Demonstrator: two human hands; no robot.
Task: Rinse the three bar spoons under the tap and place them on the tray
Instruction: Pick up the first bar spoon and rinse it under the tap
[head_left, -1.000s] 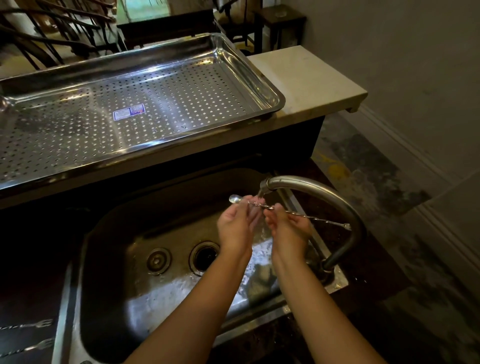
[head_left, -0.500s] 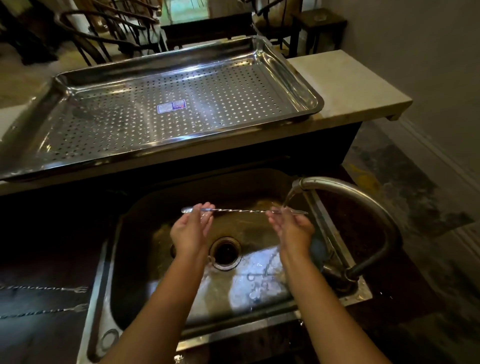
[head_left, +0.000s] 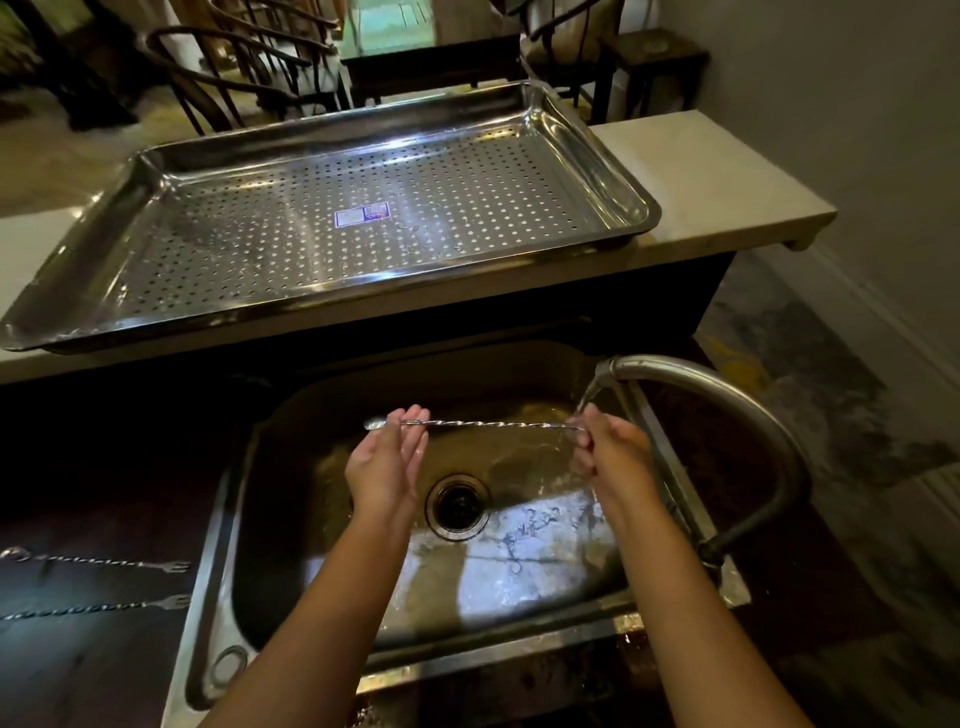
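A long twisted bar spoon is held level over the steel sink. My left hand pinches it near the bowl end, which sticks out to the left. My right hand grips its other end under the running stream from the curved tap. Two more bar spoons with fork ends lie on the dark counter at the left: one above the other. The perforated steel tray sits on the raised pale ledge behind the sink, with only a sticker in it.
The drain sits in the middle of the wet sink bottom. The pale ledge extends to the right of the tray. Dark wooden chairs and tables stand beyond it. A wall and stained floor lie to the right.
The spoon has slid left through the stream: earlier the water fell near its bowl end, now on the end in my right hand. My hands have spread apart. The camera view shifted left.
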